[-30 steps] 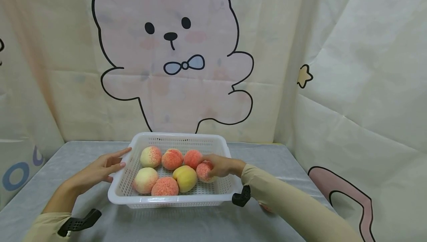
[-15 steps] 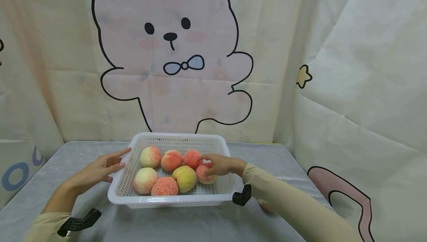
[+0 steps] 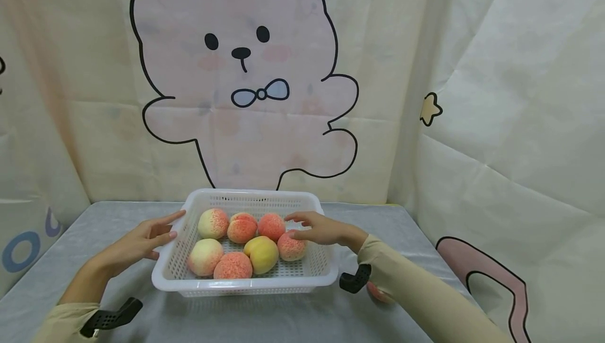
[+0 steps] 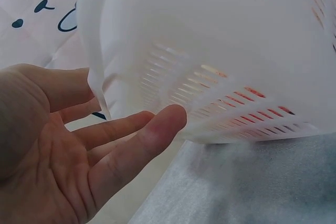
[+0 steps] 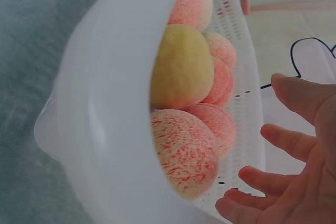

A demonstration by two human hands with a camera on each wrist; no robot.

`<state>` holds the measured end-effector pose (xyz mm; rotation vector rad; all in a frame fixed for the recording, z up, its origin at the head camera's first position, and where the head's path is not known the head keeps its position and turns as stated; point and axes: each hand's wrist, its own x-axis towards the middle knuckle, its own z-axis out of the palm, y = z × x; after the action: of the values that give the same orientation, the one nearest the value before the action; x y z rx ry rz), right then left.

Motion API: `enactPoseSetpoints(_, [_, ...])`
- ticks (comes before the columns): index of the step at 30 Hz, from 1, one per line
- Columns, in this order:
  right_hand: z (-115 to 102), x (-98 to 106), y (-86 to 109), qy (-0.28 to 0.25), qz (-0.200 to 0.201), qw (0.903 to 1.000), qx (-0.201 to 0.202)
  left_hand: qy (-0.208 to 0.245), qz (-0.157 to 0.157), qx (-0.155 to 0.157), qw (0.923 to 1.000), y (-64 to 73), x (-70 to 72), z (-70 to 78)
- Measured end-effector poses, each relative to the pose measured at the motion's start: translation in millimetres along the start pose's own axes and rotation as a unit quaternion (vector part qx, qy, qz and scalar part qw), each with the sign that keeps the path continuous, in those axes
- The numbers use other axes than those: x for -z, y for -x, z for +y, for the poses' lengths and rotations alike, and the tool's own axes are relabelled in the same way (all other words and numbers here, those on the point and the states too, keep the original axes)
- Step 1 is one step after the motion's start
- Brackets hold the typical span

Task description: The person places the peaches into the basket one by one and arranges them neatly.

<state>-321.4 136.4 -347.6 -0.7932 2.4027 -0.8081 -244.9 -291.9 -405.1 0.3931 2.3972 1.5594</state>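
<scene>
A white plastic basket [image 3: 246, 283] with slotted walls stands on the table and holds several peaches. My left hand [image 3: 139, 240] rests at its left rim, with fingers extended; the left wrist view shows the fingers [image 4: 118, 129] against the outer side. Over the basket's right part hovers my right hand [image 3: 326, 228], fingers spread and slightly bent, holding nothing. Just below and left of it lies a speckled pink peach [image 3: 291, 248], beside a yellow peach [image 3: 261, 255]. In the right wrist view the hand [image 5: 294, 166] is apart from the speckled peach [image 5: 186, 153].
One more peach [image 3: 378, 293] lies on the grey tablecloth [image 3: 264, 319], partly hidden by the right forearm. Behind the table hangs a cloth backdrop [image 3: 255, 138] with a bear drawing.
My right hand has let go of the speckled pink peach and moved slightly right, fingers opening. The peach stays at the basket's right. My left hand has not moved.
</scene>
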Motion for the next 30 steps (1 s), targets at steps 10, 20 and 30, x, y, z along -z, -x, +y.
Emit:
enactPoseSetpoints(10, [4.2, 13.9, 21.4, -0.036, 0.033, 0.9985, 0.025, 0.003, -0.001, 0.005, 1.0, 1.0, -1.0, 0.3])
enactPoseSetpoints(20, [21.9, 31.6, 54.6, -0.088, 0.052, 0.9934, 0.052, 0.002, -0.003, 0.005, 1.0, -0.5, -0.4, -3.8])
enactPoseSetpoints(30, [47.3, 41.3, 85.3, -0.08, 0.087, 0.9917, 0.052, -0.013, 0.006, 0.012, 0.9998, -2.8, -1.0, -1.1])
